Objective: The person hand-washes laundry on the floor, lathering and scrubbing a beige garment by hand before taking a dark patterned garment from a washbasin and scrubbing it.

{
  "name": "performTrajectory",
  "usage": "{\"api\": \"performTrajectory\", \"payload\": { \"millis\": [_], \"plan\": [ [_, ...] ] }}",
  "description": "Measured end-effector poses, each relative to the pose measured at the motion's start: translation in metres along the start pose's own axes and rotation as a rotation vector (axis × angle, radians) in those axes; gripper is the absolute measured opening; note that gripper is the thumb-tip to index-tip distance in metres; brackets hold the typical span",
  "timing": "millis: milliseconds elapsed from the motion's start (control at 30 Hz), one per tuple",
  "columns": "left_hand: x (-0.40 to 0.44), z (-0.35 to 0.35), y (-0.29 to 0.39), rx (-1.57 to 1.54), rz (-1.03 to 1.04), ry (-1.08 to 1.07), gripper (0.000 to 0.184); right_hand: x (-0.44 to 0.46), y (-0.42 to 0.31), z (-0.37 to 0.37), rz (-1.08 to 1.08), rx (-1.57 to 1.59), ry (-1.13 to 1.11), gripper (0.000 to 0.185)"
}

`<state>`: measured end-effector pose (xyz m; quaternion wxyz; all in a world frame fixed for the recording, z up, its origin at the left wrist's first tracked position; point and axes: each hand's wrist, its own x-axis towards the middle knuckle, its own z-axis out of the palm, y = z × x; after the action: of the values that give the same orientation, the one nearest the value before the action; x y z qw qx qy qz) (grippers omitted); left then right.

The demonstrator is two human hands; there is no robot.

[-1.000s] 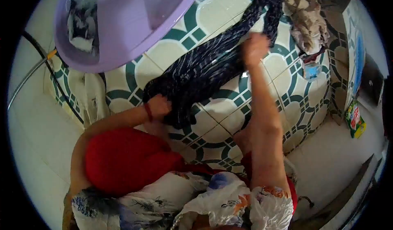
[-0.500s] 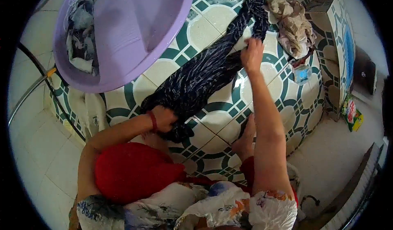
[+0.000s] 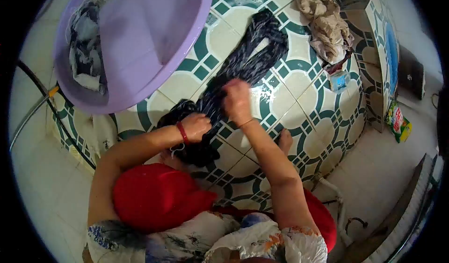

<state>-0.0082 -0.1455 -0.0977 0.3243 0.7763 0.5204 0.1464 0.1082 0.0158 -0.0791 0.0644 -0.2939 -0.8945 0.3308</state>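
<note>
A dark garment with pale streaks (image 3: 238, 59) lies stretched diagonally over the tiled floor, its far end folded into a loop. My left hand (image 3: 196, 127), with a red band at the wrist, is closed on the bunched cloth at the near end. Slightly farther up, my right hand (image 3: 237, 99) is closed on the middle of the garment; motion blurs its fingers. The cloth is wrinkled and gathered between the two hands. Part of it near my foot is hidden behind my left arm.
At the upper left stands a purple washboard basin (image 3: 135, 99) holding wet dark-and-white cloth (image 3: 86, 52). Beige clothes (image 3: 327, 27) lie in a heap at the upper right, beside a small blue-and-white box (image 3: 340, 81). A green packet (image 3: 397, 122) and hose (image 3: 35, 106) flank the floor.
My right hand has moved from the garment's far end down and left, close to my left hand. The garment's far end has shifted nearer and the cloth is more bunched.
</note>
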Motion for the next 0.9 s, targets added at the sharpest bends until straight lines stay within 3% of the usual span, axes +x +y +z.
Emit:
{"api": "performTrajectory", "payload": {
  "millis": [33, 100, 167, 200, 267, 300, 333, 367, 433, 467, 500, 533, 567, 700, 733, 767, 900],
  "plan": [
    [-0.016, 0.006, 0.004, -0.058, -0.012, -0.064, 0.011, 0.001, -0.019, 0.015, 0.053, 0.016, -0.373, 0.036],
    [-0.032, 0.008, 0.014, -0.111, -0.033, -0.124, 0.011, -0.034, -0.038, 0.049, -0.567, -0.157, -0.180, 0.030],
    [-0.043, -0.006, 0.023, -0.050, -0.148, -0.514, 0.015, -0.014, -0.026, 0.043, -0.910, -0.202, -0.160, 0.021],
    [-0.046, -0.010, 0.023, -0.056, -0.156, -0.522, 0.015, 0.023, -0.049, 0.009, -0.525, -0.592, -0.558, 0.018],
    [-0.050, -0.018, 0.023, -0.060, -0.173, -0.603, 0.016, 0.081, 0.004, -0.005, -0.182, -0.505, -0.421, 0.018],
    [-0.047, -0.024, 0.020, -0.042, -0.182, -0.623, 0.016, 0.099, 0.026, -0.023, -0.097, -0.598, 0.022, 0.015],
    [-0.044, -0.027, 0.017, -0.017, -0.186, -0.601, 0.016, 0.121, 0.051, -0.042, -0.036, -0.508, 0.229, 0.014],
    [-0.045, -0.026, 0.018, 0.003, -0.192, -0.635, 0.018, 0.142, 0.065, -0.064, 0.226, -0.548, 0.168, 0.017],
    [-0.044, -0.022, 0.022, 0.023, -0.174, -0.683, 0.019, 0.137, 0.075, -0.072, 0.222, -0.553, 0.257, 0.020],
    [-0.041, -0.020, 0.022, 0.014, -0.221, -0.719, 0.020, 0.117, 0.067, -0.052, 0.145, -0.610, 0.079, 0.016],
    [-0.034, -0.019, 0.021, 0.003, -0.280, -0.740, 0.021, 0.074, 0.062, -0.011, -0.319, -0.895, 0.335, 0.013],
    [-0.031, -0.019, 0.021, -0.008, -0.283, -0.721, 0.021, 0.055, 0.002, 0.004, 0.035, -0.853, -0.392, 0.014],
    [-0.033, -0.020, 0.023, -0.033, -0.283, -0.712, 0.022, 0.057, 0.009, -0.003, 0.024, -0.861, -0.407, 0.014],
    [-0.037, -0.031, 0.028, -0.029, -0.267, -0.853, 0.023, 0.056, 0.095, -0.045, 0.227, -0.702, -0.227, 0.015],
    [-0.040, -0.025, 0.028, -0.015, -0.267, -0.869, 0.023, 0.085, 0.128, -0.086, 0.484, -0.662, -0.191, 0.010],
    [-0.043, -0.016, 0.022, -0.013, -0.241, -0.832, 0.022, 0.075, 0.142, -0.098, 0.248, -0.605, 0.403, 0.010],
    [-0.037, -0.026, 0.024, 0.007, -0.245, -0.727, 0.022, 0.057, 0.170, -0.121, 0.265, -0.467, 0.610, 0.026]
  ]
}}
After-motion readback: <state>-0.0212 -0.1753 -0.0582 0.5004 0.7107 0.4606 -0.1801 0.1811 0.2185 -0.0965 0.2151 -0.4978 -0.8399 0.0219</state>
